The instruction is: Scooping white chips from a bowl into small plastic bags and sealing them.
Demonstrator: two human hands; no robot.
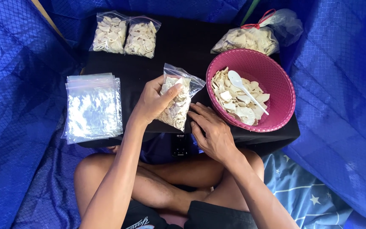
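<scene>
Near the front edge of the black table, the left hand grips a filled chip bag; the right hand rests open against its lower end. Empty bags wait left, chips remain in the pink basket, and two packed bags lie at the far edge.

Bright blue-tinted daylight, soft shadows; glare on empty bags; sharp focus throughout.

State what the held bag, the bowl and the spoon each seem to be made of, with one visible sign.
Bag: thin clear plastic film; glossy, contents show through.
Bowl: probably moulded plastic; uniform pink, woven-textured wall.
Spoon: likely white plastic; smooth, slender, one piece.
</scene>
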